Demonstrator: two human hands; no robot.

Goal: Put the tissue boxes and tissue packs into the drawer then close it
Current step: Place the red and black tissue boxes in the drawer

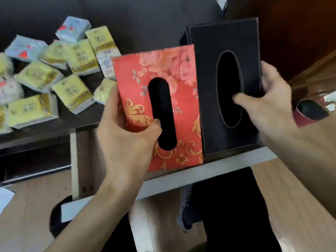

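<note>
My left hand (127, 135) grips a red floral tissue box (181, 99), thumb hooked at the edge of its dark slot. My right hand (269, 102) holds a black tissue box (209, 73) beside it, thumb in its oval opening. Both boxes hover side by side over the open drawer (181, 180), whose white front edge shows below them. Several yellow tissue packs (72, 91) and pale blue tissue packs (25, 49) lie scattered on the dark tabletop (87, 122) at the left.
A third red box with a dark oval opening (309, 111) lies at the right on a wooden surface. Below are the wood floor (283, 193), my dark trousers and a grey shoe (185, 206). A dark wall runs behind the table.
</note>
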